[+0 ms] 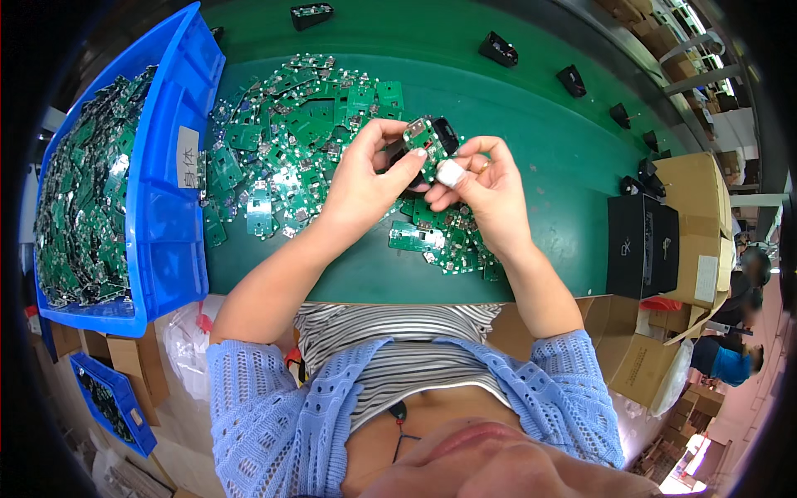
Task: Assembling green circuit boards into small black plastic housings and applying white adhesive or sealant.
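Note:
In front of my chest, my left hand point(374, 172) is closed around a black plastic housing point(447, 133) with a green circuit board point(426, 139) in its face. The left thumb presses on the board. From the other side, my right hand point(491, 184) has its fingers curled at the housing's lower end. A white cover point(450, 173), like a finger cot, sits at the right thumb's tip against the board's edge. The fingers' undersides are partly hidden. Loose green circuit boards point(307, 124) are heaped left of and beyond my hands, with a smaller pile point(452, 241) below them.
At the left stands a big blue bin point(170, 224) full of circuit boards; a smaller blue bin point(137, 427) is lower down. Several black housings point(500, 50) line the green bench's point(548, 224) far side. A black box point(635, 249) and cardboard carton point(689, 216) stand right.

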Action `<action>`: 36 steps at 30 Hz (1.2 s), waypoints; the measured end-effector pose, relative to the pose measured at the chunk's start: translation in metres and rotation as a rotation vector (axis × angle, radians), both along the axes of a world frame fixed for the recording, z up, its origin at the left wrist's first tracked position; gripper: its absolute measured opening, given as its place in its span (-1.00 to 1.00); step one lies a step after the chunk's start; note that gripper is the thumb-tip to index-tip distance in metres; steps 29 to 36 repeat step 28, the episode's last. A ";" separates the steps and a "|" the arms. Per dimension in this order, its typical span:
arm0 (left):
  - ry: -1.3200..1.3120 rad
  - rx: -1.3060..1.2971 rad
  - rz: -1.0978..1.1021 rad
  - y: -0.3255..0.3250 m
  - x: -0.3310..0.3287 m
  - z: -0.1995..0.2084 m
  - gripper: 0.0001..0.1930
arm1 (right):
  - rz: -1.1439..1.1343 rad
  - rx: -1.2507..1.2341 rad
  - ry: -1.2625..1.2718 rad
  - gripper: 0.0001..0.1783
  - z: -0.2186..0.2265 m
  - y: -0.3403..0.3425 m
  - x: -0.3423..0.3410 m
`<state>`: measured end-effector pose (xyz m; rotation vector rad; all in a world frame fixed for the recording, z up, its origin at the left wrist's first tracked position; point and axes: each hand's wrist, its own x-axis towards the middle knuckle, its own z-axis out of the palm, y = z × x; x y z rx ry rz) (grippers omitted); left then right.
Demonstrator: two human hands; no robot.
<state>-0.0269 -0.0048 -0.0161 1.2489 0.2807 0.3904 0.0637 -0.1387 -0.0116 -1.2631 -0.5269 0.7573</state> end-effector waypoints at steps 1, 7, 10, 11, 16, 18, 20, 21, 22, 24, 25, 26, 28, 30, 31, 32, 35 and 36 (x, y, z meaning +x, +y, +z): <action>0.032 0.002 0.018 0.000 0.000 -0.002 -0.69 | -0.006 -0.032 -0.012 -0.67 -0.001 0.000 -0.002; 0.162 0.044 -0.073 -0.001 -0.001 -0.010 -0.70 | -0.215 -0.121 -0.972 -0.70 0.006 0.007 -0.001; 0.165 0.070 -0.039 -0.005 -0.005 0.000 -0.72 | -0.185 -0.059 -1.016 -0.79 0.006 0.008 0.000; 0.134 0.094 0.055 -0.010 -0.006 0.012 -0.75 | -0.200 -0.079 -0.992 -0.80 0.008 0.006 0.002; -0.036 0.184 0.078 -0.005 -0.007 0.008 -0.83 | -0.216 -0.097 -1.169 -0.82 0.010 0.007 0.005; -0.148 0.379 0.156 -0.005 -0.007 0.008 -0.87 | -0.216 -0.109 -1.245 -0.81 0.014 0.007 0.005; -0.151 0.461 0.206 -0.006 -0.006 0.007 -0.88 | -0.212 -0.120 -1.320 -0.80 0.016 0.006 0.006; -0.155 0.543 0.255 -0.007 -0.006 0.007 -0.89 | -0.188 -0.132 -1.417 -0.80 0.017 0.006 0.006; -0.153 0.541 0.257 -0.007 -0.006 0.007 -0.89 | -0.162 -0.144 -1.514 -0.81 0.018 0.005 0.007; -0.082 0.597 0.219 -0.006 -0.008 0.007 -0.88 | -0.149 -0.154 -1.487 -0.81 0.017 0.005 0.006; -0.081 0.596 0.219 -0.005 -0.007 0.006 -0.88 | -0.141 -0.165 -1.461 -0.81 0.017 0.004 0.004; -0.114 0.545 0.217 -0.004 -0.006 0.003 -0.88 | -0.139 -0.166 -1.460 -0.81 0.017 0.004 0.003; -0.100 0.406 0.174 -0.001 -0.005 -0.002 -0.89 | -0.112 -0.130 -1.012 -0.81 0.017 0.003 -0.001; -0.100 0.406 0.174 -0.001 -0.005 -0.002 -0.89 | -0.112 -0.130 -1.012 -0.81 0.017 0.003 -0.001; -0.100 0.406 0.174 -0.001 -0.005 -0.002 -0.89 | -0.112 -0.130 -1.012 -0.81 0.017 0.003 -0.001; -0.100 0.406 0.174 -0.001 -0.005 -0.002 -0.89 | -0.112 -0.130 -1.012 -0.81 0.017 0.003 -0.001; -0.100 0.406 0.174 -0.001 -0.005 -0.002 -0.89 | -0.112 -0.130 -1.012 -0.81 0.017 0.003 -0.001; -0.100 0.406 0.174 -0.001 -0.005 -0.002 -0.89 | -0.112 -0.130 -1.012 -0.81 0.017 0.003 -0.001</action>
